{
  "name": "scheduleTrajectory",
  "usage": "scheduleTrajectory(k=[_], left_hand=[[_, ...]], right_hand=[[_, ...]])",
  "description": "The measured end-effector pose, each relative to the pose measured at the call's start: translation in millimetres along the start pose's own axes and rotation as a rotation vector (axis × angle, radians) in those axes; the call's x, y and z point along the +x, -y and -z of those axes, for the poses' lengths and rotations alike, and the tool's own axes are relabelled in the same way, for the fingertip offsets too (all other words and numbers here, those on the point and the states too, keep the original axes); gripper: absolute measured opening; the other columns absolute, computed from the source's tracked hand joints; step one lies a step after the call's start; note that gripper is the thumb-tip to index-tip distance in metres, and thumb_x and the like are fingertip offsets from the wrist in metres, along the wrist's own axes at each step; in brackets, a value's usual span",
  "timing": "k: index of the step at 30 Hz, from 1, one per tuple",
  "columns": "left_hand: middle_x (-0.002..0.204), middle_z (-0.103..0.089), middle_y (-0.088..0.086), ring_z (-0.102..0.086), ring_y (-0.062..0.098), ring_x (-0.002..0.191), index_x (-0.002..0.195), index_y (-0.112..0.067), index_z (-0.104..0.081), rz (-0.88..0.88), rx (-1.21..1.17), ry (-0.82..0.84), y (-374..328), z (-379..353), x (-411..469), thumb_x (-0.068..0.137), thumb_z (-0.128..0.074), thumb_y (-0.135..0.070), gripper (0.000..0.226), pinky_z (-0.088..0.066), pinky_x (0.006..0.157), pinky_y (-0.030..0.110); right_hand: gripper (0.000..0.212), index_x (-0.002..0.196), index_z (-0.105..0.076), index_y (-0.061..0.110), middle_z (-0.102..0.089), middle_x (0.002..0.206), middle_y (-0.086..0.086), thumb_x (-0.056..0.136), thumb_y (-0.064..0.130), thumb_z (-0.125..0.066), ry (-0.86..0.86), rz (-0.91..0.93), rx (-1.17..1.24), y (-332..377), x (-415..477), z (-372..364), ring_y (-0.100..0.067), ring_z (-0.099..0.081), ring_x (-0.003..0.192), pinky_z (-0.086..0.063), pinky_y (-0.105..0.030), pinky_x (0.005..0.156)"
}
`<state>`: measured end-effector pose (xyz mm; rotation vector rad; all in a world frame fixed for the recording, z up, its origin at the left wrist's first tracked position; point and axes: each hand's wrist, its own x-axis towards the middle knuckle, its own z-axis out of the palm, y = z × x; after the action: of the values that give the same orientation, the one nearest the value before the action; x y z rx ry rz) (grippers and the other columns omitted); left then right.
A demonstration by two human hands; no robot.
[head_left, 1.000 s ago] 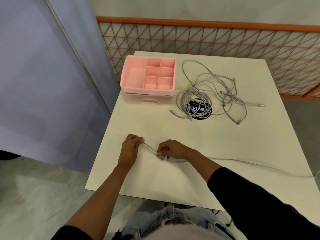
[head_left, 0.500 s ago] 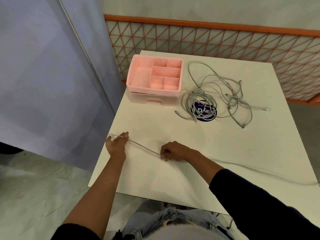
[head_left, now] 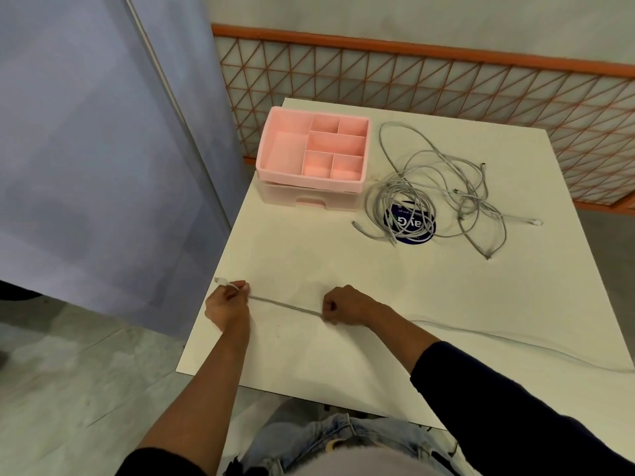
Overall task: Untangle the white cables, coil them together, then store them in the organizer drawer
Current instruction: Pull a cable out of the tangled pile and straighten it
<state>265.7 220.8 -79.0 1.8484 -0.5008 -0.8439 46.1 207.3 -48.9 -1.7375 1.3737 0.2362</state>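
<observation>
Near the left edge of the counter (head_left: 343, 266), a person's left grip (head_left: 228, 304) and right grip (head_left: 343, 306) each pinch one white cable (head_left: 285, 305), drawn taut between them. The tangled cables (head_left: 429, 190) lie far right, beside the pink organizer (head_left: 311, 180).

Straight ahead of you: white surface (head_left: 343, 262) | on it, far right of centre: round dark blue sticker (head_left: 414, 238) with white lettering | beyond its far edge: orange lattice railing (head_left: 412, 46), pale wall (head_left: 412, 12) above | to your left: blue-grey partition (head_left: 86, 149) with a thin metal pole (head_left: 177, 111), grey floor (head_left: 68, 389) below | at the bottom edge: your blue jeans (head_left: 326, 438)
</observation>
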Motion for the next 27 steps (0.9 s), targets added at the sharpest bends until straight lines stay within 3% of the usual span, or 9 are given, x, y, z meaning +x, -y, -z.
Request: scheduleTrajectory(k=[4, 6, 8, 10, 13, 15, 18, 22, 27], left_hand=[[0.067, -0.062, 0.004, -0.055, -0.001, 0.040, 0.091, 0.005, -0.069, 0.080, 0.004, 0.025, -5.2, 1.0, 12.1, 0.078, -0.076, -0.003, 0.017, -0.047, 0.047, 0.009], [0.065, -0.057, 0.003, -0.049, -0.004, 0.032, 0.089, 0.001, -0.065, 0.129, 0.005, -0.014, -10.9, 1.2, 17.2, 0.082, -0.073, -0.006, 0.012, -0.042, 0.041, 0.006], [0.062, -0.055, 0.003, -0.049, -0.001, 0.032, 0.090, 0.001, -0.065, 0.152, 0.047, -0.049, -14.8, 1.0, 21.8, 0.083, -0.072, -0.008, 0.012, -0.038, 0.037, 0.006], [0.062, -0.056, 0.003, -0.054, 0.007, 0.043, 0.094, 0.004, -0.067, 0.160, 0.142, -0.067, -17.5, 2.1, 25.0, 0.082, -0.074, -0.012, 0.021, -0.046, 0.047, 0.012], [0.090, -0.067, 0.016, -0.065, 0.030, 0.082, 0.109, 0.006, -0.059, 0.146, 0.266, -0.059, -17.9, 3.9, 22.7, 0.077, -0.079, -0.015, 0.043, -0.053, 0.079, 0.033], [0.112, -0.062, 0.021, -0.061, 0.034, 0.103, 0.115, 0.002, -0.047, 0.099, 0.284, -0.046, -18.3, 3.0, 16.0, 0.075, -0.081, -0.011, 0.054, -0.048, 0.086, 0.039], [0.133, -0.044, 0.024, -0.052, 0.038, 0.116, 0.128, 0.003, -0.034, 0.047, 0.270, -0.065, -15.0, 0.5, 12.2, 0.071, -0.082, -0.007, 0.075, -0.043, 0.097, 0.040], [0.138, -0.025, 0.025, -0.047, 0.040, 0.118, 0.139, 0.001, -0.027, -0.043, 0.295, -0.076, -8.4, -0.4, 13.3, 0.072, -0.081, -0.004, 0.086, -0.042, 0.103, 0.038], [0.136, -0.028, 0.025, -0.048, 0.038, 0.114, 0.134, 0.001, -0.036, -0.082, 0.276, -0.107, -11.4, 0.9, 19.0, 0.077, -0.074, 0.003, 0.069, -0.042, 0.097, 0.034]], right_hand=[[0.020, 0.065, -0.060, 0.020, -0.064, 0.070, 0.002, 0.084, 0.015, -0.060, 0.006, -0.018, 0.031, -0.5, -1.8, 2.2, -0.006, -0.052, 0.063, -0.040, -0.017, 0.059], [0.023, 0.061, -0.061, 0.021, -0.064, 0.069, 0.002, 0.083, 0.015, -0.062, 0.006, -0.021, 0.035, -3.5, -3.3, 5.2, -0.006, -0.053, 0.062, -0.041, -0.018, 0.060], [0.009, 0.073, -0.069, 0.015, -0.070, 0.082, -0.005, 0.081, 0.013, -0.066, 0.004, -0.019, 0.030, -5.8, -3.3, 7.3, -0.011, -0.058, 0.072, -0.047, -0.024, 0.069], [0.008, 0.088, -0.070, 0.011, -0.071, 0.095, -0.008, 0.080, 0.012, -0.070, -0.016, -0.006, 0.011, -5.1, -4.4, 9.8, -0.014, -0.059, 0.082, -0.047, -0.027, 0.076], [0.014, 0.080, -0.062, 0.017, -0.064, 0.082, 0.001, 0.077, 0.012, -0.075, -0.027, 0.019, 0.007, -6.7, -4.9, 11.3, -0.013, -0.055, 0.079, -0.043, -0.022, 0.071], [0.023, 0.069, -0.056, 0.021, -0.056, 0.071, 0.010, 0.076, 0.012, -0.076, -0.020, 0.002, -0.004, -10.1, -5.8, 11.6, -0.013, -0.054, 0.077, -0.042, -0.021, 0.068], [0.024, 0.068, -0.055, 0.024, -0.054, 0.069, 0.014, 0.076, 0.014, -0.076, -0.007, -0.008, -0.007, -15.5, -7.5, 10.9, -0.013, -0.054, 0.077, -0.041, -0.022, 0.070], [0.019, 0.081, -0.060, 0.020, -0.052, 0.071, 0.014, 0.075, 0.016, -0.077, -0.009, 0.008, 0.041, -16.8, -9.9, 12.0, -0.012, -0.051, 0.076, -0.040, -0.023, 0.069], [0.013, 0.080, -0.064, 0.017, -0.058, 0.071, 0.010, 0.076, 0.010, -0.074, -0.011, 0.033, 0.055, -13.8, -10.5, 8.7, -0.010, -0.056, 0.074, -0.042, -0.016, 0.063]])
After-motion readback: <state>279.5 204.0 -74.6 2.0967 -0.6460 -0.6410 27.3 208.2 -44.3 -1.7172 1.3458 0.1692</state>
